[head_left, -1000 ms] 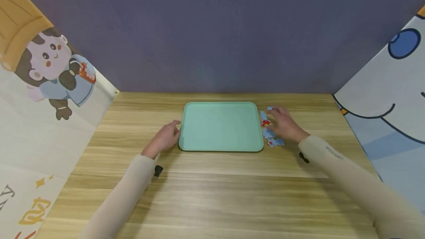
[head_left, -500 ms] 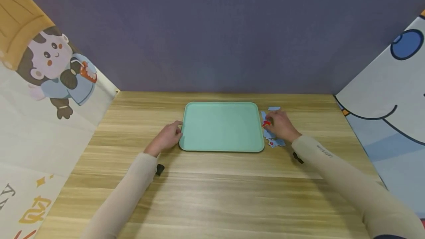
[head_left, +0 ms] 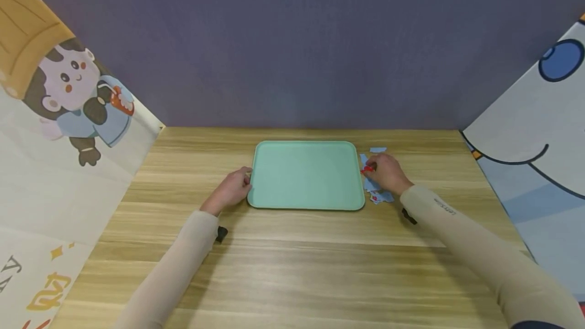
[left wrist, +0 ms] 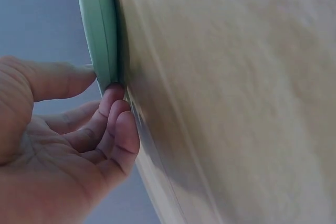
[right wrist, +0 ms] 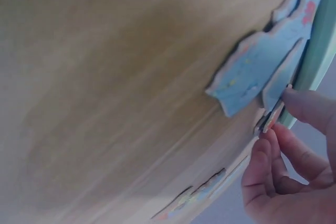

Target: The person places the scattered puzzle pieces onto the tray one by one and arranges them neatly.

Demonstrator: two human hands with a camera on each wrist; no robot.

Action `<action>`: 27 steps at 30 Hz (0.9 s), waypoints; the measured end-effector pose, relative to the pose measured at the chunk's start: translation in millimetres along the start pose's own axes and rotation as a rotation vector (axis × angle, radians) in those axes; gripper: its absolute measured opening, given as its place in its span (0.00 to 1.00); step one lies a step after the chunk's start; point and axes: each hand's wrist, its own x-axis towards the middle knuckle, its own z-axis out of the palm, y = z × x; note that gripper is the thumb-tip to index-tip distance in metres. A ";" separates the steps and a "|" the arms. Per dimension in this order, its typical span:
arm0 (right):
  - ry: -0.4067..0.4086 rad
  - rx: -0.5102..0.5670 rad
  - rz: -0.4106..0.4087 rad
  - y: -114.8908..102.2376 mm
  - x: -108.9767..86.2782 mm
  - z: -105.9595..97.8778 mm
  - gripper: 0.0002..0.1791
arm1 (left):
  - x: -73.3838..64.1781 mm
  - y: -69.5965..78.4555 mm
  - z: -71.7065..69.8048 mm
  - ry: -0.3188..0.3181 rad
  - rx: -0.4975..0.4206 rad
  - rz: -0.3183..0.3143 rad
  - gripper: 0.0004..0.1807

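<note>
A pale green tray lies on the wooden table. My left hand is at its left side; in the left wrist view the thumb lies on the rim, fingers curled against the edge from below. Just beyond the tray's right side, my right hand pinches a small red puzzle piece between thumb and fingers, seen edge-on in the right wrist view. Light blue puzzle pieces with uneven edges lie close by, several overlapping, partly hidden under the hand in the head view.
A separate blue piece lies behind the right hand, and a patterned cluster lies in front. A dark wall borders the table's back. Printed panels stand at the left and right.
My right hand has moved slightly left and taken the red piece between thumb and fingers, tilting it up. The blue piece behind it shows more fully. My left hand stays at the tray's edge.
</note>
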 end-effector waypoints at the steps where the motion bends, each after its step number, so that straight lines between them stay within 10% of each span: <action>1: 0.005 0.004 0.006 0.0 0.4 0.1 0.15 | -0.2 0.3 -0.6 0.002 -0.001 0.001 0.27; 16: 0.058 0.094 0.067 -12.1 6.4 -9.1 0.13 | -0.9 -2.7 -2.5 -0.049 -0.035 0.008 0.28; 27: 0.079 0.097 -0.046 -39.9 26.7 7.6 0.11 | -2.0 -1.6 -4.4 -0.074 -0.029 0.005 0.29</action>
